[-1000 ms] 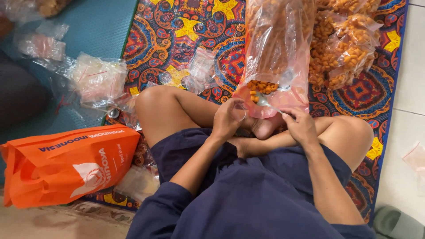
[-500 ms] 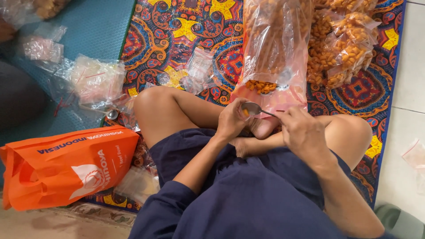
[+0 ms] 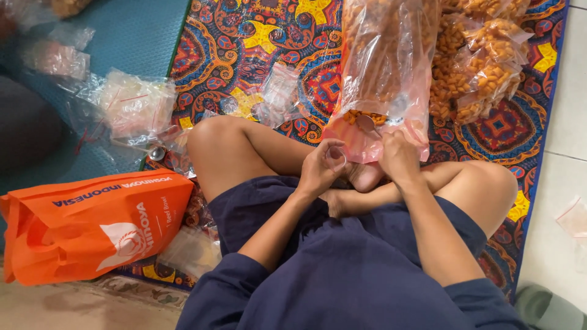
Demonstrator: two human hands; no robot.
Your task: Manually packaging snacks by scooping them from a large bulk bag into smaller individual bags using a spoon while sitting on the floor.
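I sit cross-legged on a patterned mat. My left hand [image 3: 319,167] holds a small clear plastic pouch [image 3: 335,157] open over my foot. My right hand [image 3: 398,157] grips a metal spoon [image 3: 367,123] whose bowl is inside the mouth of a big clear bag of orange snack pieces [image 3: 382,67], lying in front of my legs. The snack pieces [image 3: 361,116] sit around the spoon at the bag's lower end.
Filled small snack packs [image 3: 483,55] are piled at the upper right. Empty clear pouches [image 3: 278,91] and a stack of pouches [image 3: 136,107] lie on the mat and teal sheet. An orange shopping bag [image 3: 92,223] lies at left. White tile floor [image 3: 565,122] runs along the right.
The spoon was at the small pouch in my left hand half a second ago; my right hand has moved it forward into the big bag. My left hand stayed put.
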